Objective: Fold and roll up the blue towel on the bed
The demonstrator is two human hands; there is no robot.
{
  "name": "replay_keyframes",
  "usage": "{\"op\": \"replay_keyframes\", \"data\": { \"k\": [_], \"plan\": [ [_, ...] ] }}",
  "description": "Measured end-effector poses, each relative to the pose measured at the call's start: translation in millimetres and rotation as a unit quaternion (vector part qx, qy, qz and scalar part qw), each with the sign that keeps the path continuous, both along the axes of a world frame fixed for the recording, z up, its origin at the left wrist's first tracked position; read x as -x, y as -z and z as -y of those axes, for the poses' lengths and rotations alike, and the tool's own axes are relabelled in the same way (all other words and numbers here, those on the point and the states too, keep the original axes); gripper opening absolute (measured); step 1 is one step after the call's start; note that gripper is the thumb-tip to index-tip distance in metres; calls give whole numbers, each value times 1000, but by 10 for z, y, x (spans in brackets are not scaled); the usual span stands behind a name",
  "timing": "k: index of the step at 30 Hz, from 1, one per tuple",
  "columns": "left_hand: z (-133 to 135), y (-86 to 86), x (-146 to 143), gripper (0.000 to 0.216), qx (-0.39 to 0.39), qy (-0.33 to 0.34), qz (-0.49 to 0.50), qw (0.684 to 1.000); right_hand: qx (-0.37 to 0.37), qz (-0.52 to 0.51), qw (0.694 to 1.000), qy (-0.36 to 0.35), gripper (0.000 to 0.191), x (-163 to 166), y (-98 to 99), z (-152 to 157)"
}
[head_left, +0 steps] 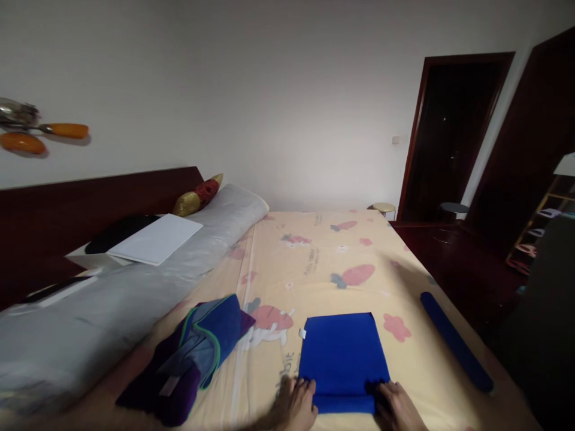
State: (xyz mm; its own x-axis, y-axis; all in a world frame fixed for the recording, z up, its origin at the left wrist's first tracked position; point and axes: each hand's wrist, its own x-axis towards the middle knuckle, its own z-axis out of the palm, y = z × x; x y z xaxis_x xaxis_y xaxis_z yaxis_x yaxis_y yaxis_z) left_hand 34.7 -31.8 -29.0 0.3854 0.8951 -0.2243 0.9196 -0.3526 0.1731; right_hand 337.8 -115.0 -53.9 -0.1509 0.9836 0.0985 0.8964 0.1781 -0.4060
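A bright blue towel point(344, 353) lies flat on the bed in front of me, with a small white tag on its left edge. Its near edge is turned over into a narrow fold. My left hand point(300, 402) grips the fold's left end, fingers curled on the cloth. At the right end, my right hand point(398, 404) holds the same fold, its fingertips partly in shadow. Further right, a tightly rolled dark blue towel point(456, 341) rests near the bed's edge. To the left sits a crumpled heap of blue and purple cloths point(197, 353), some with green trim.
The bed's patterned sheet point(323, 287) spreads underneath. Along the headboard point(112, 197) lie a grey bolster point(197, 239), a white board point(157, 239) and a red-and-gold cushion point(200, 196). Stools point(384, 208) stand beyond the bed, near a dark door point(453, 137).
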Motion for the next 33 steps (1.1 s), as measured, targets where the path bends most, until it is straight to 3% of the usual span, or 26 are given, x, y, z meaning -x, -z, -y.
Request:
{"op": "replay_keyframes", "data": {
  "k": [4,9,12,18,23,28,33],
  "plan": [
    [-46,159,56,66,-44,118,-20,992,-84,83,993,22,18,-62,116,-29],
    [46,250,-51,52,-169,347,51,921,-198,153,960,-126,34,-55,236,-45],
    [117,253,-168,50,-216,403,81,885,-191,170,952,-165,33,-21,199,-28],
    [101,359,-184,65,-259,399,44,879,-145,105,969,-170,44,66,43,-16],
    [83,430,-162,78,-159,379,44,910,-95,70,973,-197,60,65,112,-50],
    [32,318,-47,90,-60,299,58,951,-11,56,995,-79,56,-72,354,-66],
    [-32,208,198,90,-85,231,61,967,17,88,996,27,58,-115,544,-85]
  ]
}}
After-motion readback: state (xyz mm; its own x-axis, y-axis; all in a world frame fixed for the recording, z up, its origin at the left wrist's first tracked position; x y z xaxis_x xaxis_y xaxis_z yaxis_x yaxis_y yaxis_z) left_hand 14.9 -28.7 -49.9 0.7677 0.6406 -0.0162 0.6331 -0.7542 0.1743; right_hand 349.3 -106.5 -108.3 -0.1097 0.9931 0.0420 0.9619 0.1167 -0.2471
